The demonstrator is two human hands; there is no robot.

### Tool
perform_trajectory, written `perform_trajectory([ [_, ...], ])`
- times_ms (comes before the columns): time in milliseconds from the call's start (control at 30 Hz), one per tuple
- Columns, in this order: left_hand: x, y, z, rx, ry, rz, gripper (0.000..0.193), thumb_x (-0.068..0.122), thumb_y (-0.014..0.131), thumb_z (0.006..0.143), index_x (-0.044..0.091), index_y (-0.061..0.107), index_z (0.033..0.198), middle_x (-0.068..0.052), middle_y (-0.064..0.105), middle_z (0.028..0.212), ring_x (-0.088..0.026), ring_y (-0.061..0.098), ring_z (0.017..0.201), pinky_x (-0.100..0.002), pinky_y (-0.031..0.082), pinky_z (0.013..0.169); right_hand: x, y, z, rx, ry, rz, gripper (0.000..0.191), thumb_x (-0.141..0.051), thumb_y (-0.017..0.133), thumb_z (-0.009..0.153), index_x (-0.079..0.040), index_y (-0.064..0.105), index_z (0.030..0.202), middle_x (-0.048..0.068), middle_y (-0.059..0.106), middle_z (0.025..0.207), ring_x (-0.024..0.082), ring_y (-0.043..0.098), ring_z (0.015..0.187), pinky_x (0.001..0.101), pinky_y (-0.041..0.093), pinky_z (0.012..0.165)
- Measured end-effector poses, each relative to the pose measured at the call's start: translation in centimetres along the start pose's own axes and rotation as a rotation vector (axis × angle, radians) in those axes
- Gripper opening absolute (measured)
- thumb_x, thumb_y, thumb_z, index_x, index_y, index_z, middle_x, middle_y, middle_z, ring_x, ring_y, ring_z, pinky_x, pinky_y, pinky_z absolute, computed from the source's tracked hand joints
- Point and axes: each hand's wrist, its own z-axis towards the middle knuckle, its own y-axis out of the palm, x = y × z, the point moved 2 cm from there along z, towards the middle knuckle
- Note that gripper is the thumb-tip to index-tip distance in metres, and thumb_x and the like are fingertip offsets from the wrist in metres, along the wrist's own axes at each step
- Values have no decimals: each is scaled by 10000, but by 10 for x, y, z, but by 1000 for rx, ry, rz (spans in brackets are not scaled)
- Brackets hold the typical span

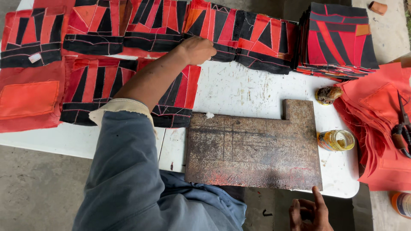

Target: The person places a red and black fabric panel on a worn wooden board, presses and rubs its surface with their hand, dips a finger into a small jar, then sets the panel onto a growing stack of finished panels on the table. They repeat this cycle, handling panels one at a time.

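My right hand (309, 210) sits at the bottom edge of the frame, fingers loosely spread and curled, holding nothing, just below the near edge of the rusty metal plate (252, 147). That plate overhangs the near rim of the white table (239, 87), so a knock from that hand could tip or slide it off toward my lap. Right of the plate, a small open jar (336, 140) lies on its side near the table edge; a bump to the plate could roll it off or spill it onto the plain red fabric pile (376, 132) at the right, where the scissors (402, 128) rest loosely and could slip down. Mid-frame, my left forearm in its blue sleeve (124, 171) crosses a patchwork square (128, 92), and dragging the arm back could pull that square out of line. Further up, my left hand (198, 49) is closed into a loose fist, fingers pressed together, gripping the edge of the red and black patchwork piece (244, 36) in the top row at upper centre. Pulling too hard there could shift the neighbouring squares or nudge the tall stack of squares (336, 40) at upper right, which already leans a little.
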Motion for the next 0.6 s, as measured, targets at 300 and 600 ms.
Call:
perform_trajectory([
  [300, 21, 17, -3, 151, -187, -111, 181, -30, 560, 934, -5, 714, 1027, -239, 712, 975, -389, 723, 953, -490, 573, 871, -17, -3, -3, 16, 77, -42, 700, -99, 754, 881, -10, 497, 1527, 152, 734, 881, 197, 725, 743, 304, 572, 653],
  [600, 27, -29, 9, 42, -250, -289, 599, 353, 948, 668, -33, 672, 1034, -243, 646, 1098, -400, 640, 1072, -497, 523, 910, -63, -12, -8, 36, 198, 2, 647, -96, 759, 862, -54, 566, 1479, 74, 756, 895, 107, 724, 744, 255, 557, 627],
])
